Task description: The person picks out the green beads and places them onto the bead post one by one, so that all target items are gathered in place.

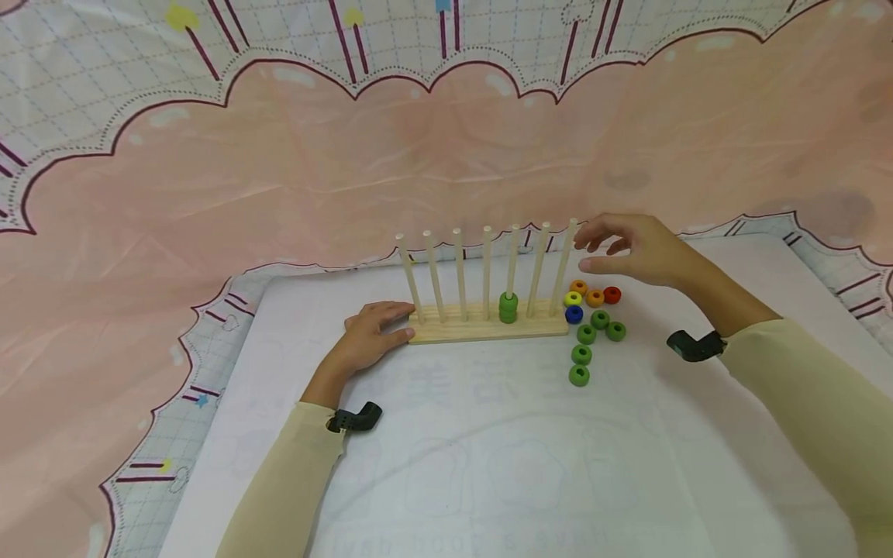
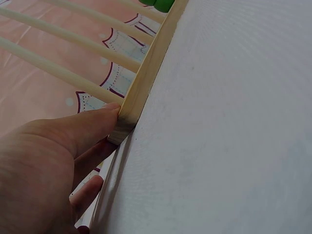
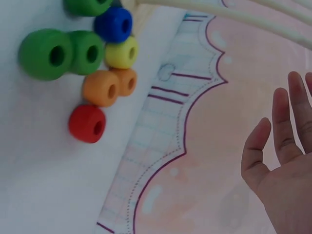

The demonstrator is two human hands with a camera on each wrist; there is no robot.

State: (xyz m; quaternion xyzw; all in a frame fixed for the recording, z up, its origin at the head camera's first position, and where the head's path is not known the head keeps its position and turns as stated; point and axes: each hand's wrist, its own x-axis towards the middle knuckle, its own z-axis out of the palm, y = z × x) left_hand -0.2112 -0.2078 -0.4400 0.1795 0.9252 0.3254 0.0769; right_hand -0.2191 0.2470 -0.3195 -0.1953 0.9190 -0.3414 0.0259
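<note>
A wooden base [image 1: 453,333] carries several upright pegs. Green beads [image 1: 508,308] are stacked on the third peg from the right. The left hand [image 1: 370,339] holds the base's left end, with its thumb at the front edge; in the left wrist view this hand [image 2: 53,161] pinches the corner of the base [image 2: 141,92]. Beside the top of the rightmost peg, the right hand [image 1: 638,252] is raised, its fingers loosely bent. The right wrist view shows that hand [image 3: 287,161] with fingers spread and nothing in them.
Right of the base lie loose beads: several green [image 1: 586,334], a blue [image 1: 574,314], a yellow [image 1: 573,298], two orange [image 1: 594,297] and a red one [image 1: 611,294]. They rest on a white tabletop [image 1: 474,449]. Behind hangs a pink patterned cloth [image 1: 418,155].
</note>
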